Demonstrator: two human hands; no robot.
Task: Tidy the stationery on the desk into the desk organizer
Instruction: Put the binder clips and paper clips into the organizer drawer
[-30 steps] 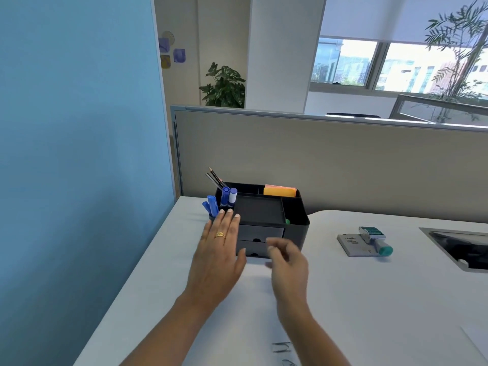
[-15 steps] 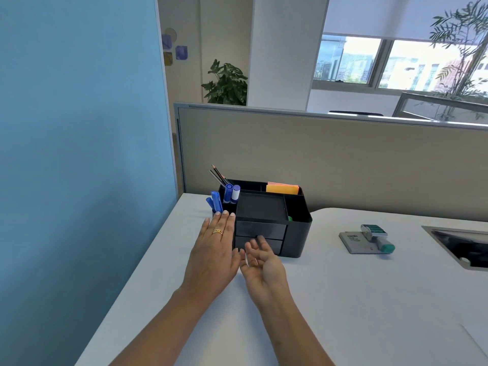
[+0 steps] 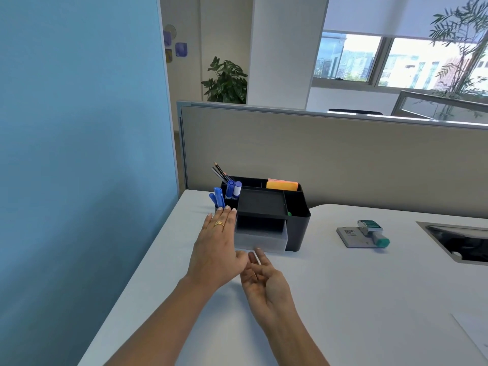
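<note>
Just past my right fingers [image 3: 261, 260], the drawer [image 3: 260, 241] is a pale blur; I cannot tell what lies inside. My left fingers [image 3: 223, 216] hide the near corner of the organizer [image 3: 298, 231]. Far right of them, a sheet [image 3: 478, 331] runs off the picture's edge.

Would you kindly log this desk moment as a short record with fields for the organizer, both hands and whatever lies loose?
organizer: black, on the desk, back left; a drawer slid out, blurred
contents: blue markers, pencils, orange sticky notes
left hand: flat against the organizer's left side
right hand: palm up, relaxed, at the drawer's front; contact unclear
loose: grey card with teal-capped item, right of the organizer
</note>
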